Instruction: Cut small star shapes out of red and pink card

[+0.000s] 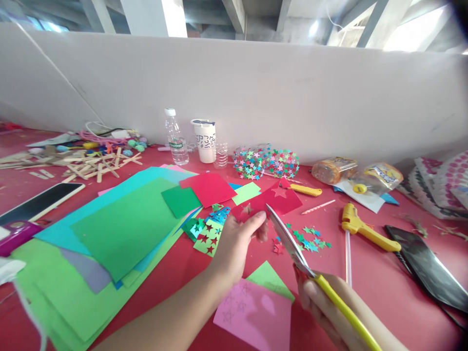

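Observation:
My left hand (244, 239) pinches a red sheet of paper (263, 200) between thumb and fingers. Star-shaped holes show in this sheet. In my right hand (325, 297) are scissors (336, 304) with yellow handles, their blades pointing up and left toward the sheet's lower edge. Whether the blades touch the paper I cannot tell. Small cut stars (309, 239) in green, blue and red lie on the table just past the blades. Below my hands rests a pink paper square (256, 317) with drawn stars, partly over a green one (272, 280).
Coloured sheets (127, 224) pile up at left, near a phone (40, 202) and wooden sticks (102, 165). A bottle (177, 139), a cup (204, 141) and star-covered clear plastic (266, 163) stand at the back. A yellow glue gun (367, 229) and a utility knife (307, 190) lie right.

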### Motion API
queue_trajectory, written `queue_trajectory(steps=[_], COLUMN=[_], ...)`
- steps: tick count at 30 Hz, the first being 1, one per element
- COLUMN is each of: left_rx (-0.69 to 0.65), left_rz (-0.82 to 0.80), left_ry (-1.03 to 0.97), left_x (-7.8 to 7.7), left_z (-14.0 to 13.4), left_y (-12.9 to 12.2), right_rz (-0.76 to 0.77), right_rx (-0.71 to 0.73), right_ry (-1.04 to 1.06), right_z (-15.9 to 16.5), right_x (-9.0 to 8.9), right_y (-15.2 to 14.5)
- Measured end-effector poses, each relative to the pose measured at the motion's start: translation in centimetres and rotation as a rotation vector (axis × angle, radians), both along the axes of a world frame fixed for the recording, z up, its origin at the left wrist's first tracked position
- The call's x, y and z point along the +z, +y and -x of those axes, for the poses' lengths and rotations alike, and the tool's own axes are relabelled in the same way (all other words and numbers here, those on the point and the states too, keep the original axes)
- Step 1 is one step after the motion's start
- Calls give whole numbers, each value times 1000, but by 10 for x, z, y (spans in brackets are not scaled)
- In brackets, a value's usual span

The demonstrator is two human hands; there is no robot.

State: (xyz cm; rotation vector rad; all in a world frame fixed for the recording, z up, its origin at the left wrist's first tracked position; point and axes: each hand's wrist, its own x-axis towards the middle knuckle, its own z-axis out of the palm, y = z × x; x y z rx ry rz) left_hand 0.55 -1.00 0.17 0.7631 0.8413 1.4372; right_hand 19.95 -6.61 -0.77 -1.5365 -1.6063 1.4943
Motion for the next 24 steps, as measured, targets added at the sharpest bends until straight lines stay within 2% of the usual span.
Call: queue_trajectory(steps=[5, 7, 11, 17, 20, 24], left_rx=[-159, -152, -5, 143, 170, 140], left_rz=[146, 150, 74, -50, -68, -87], left_ry=[-247, -257, -109, 132, 183, 296], left_x=[7, 7, 5, 2, 5, 13], left_z=[-5, -5, -3, 3, 5, 9], left_y=[2, 2, 3, 5, 5, 5], right_rz=[52, 66, 46, -71, -81, -95], right_rx=[27, 12, 35, -44, -14, 39], right_ry=[33, 29, 31, 2, -13, -60], right_z=[4, 5, 4, 4, 2, -6], right_x=[-7, -6, 0, 1, 4, 7], right_y=[2, 1, -2, 0, 2, 4])
